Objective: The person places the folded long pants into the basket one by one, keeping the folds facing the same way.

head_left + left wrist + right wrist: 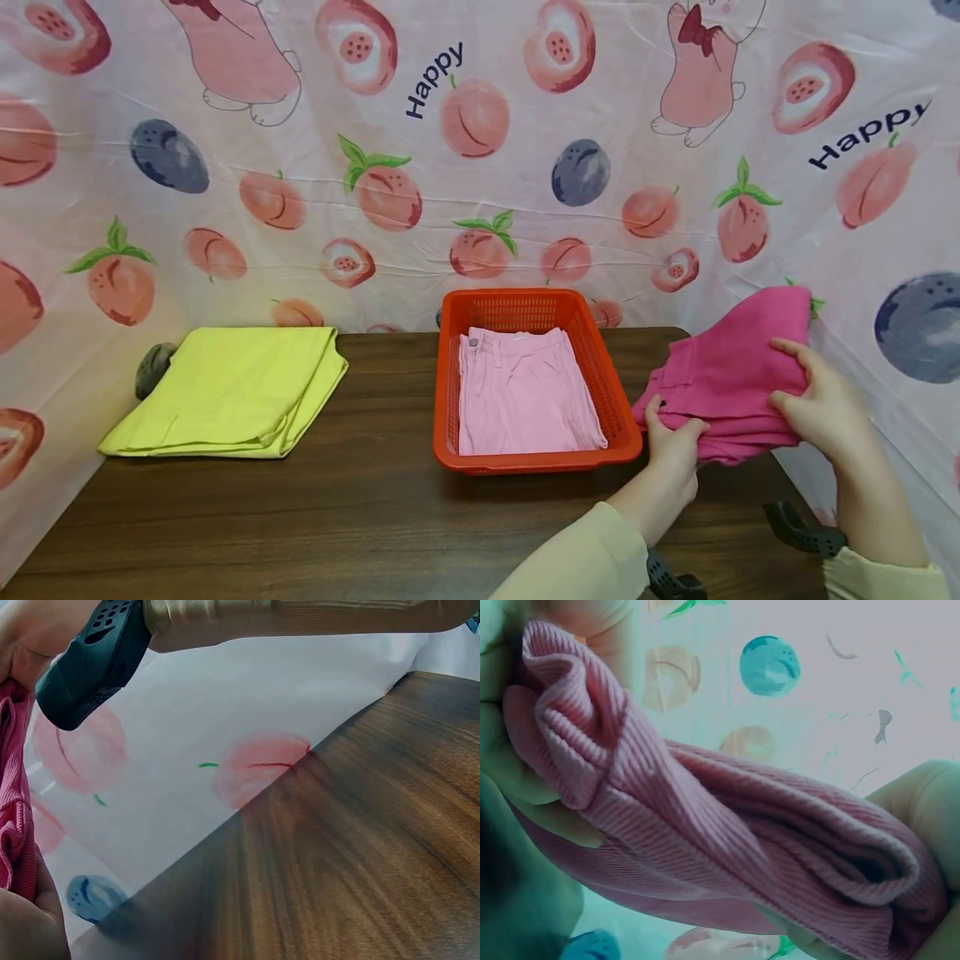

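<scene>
Fingers gripping magenta cloth, red basket between it and yellow cloth

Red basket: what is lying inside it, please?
Inside the red basket lies a folded light pink garment with a round button showing. The garment covers the floor beneath it, so anything lying there cannot be seen.

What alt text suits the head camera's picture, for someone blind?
A person's left hand and right hand hold a folded dark-pink garment at the right of a wooden table, beside a red basket holding a folded pale-pink garment. A folded yellow garment lies at the left; a fruit-patterned sheet hangs behind.
</scene>
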{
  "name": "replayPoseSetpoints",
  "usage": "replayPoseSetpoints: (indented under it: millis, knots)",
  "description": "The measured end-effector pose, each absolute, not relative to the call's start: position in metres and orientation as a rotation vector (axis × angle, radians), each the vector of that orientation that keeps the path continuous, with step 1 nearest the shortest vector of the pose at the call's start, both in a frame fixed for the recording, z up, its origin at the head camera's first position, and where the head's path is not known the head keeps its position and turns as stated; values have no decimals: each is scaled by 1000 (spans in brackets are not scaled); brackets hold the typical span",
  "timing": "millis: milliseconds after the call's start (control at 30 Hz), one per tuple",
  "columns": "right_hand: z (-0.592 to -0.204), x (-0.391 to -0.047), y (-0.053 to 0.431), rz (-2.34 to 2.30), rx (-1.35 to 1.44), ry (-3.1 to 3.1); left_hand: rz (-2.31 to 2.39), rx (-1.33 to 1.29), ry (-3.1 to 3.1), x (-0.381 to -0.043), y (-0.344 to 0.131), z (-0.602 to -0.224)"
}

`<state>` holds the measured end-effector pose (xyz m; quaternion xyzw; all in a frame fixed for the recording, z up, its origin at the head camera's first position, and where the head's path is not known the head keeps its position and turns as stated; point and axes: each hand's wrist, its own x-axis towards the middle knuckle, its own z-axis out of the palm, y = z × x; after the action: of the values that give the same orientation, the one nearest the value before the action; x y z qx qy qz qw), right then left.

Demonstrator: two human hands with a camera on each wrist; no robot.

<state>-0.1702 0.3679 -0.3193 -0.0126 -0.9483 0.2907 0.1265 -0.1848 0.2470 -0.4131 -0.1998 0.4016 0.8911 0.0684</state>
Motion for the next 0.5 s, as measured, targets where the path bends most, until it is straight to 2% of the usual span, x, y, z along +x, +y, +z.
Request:
replayPoseSetpoints:
  millis: [500]
  knots:
    - [-288, -158, 359, 837, -61, -2712, 2690, -490, 1171, -189, 244, -389]
